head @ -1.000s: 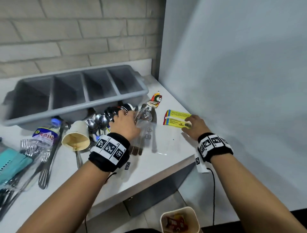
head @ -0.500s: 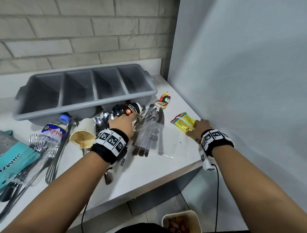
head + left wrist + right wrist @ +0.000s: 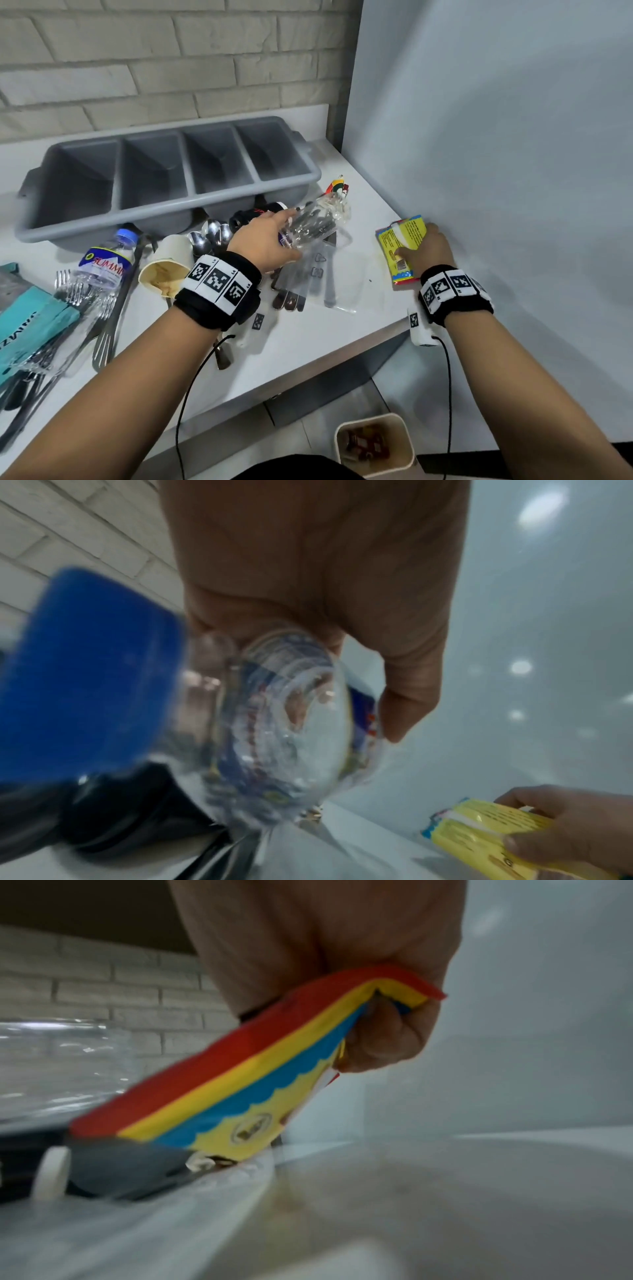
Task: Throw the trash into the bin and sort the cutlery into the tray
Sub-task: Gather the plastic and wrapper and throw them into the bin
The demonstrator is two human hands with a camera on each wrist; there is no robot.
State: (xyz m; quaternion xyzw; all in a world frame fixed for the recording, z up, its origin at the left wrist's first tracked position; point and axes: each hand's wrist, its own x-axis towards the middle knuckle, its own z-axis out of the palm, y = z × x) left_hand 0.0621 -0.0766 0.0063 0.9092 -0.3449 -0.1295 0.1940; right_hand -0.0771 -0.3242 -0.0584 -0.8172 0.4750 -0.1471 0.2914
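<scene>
On table (image 3: 308, 342) right side, by wall: right hand (image 3: 430, 251) pinching yellow wrapper (image 3: 402, 236), one end lifted, other end touching surface. Left hand (image 3: 265, 241) wrapped round clear plastic bottle (image 3: 317, 219), held over knives (image 3: 305, 284) w/ spoons (image 3: 209, 234) just beside. Grey 4-slot tray (image 3: 164, 212) behind pile. Bin (image 3: 406, 445) on floor below table edge, some trash in it.

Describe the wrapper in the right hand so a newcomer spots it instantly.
Start at the grey four-compartment cutlery tray on the white counter, then move right toward the plain wall. There the right hand grips a flat yellow wrapper, alone with red and blue edge stripes.
</scene>
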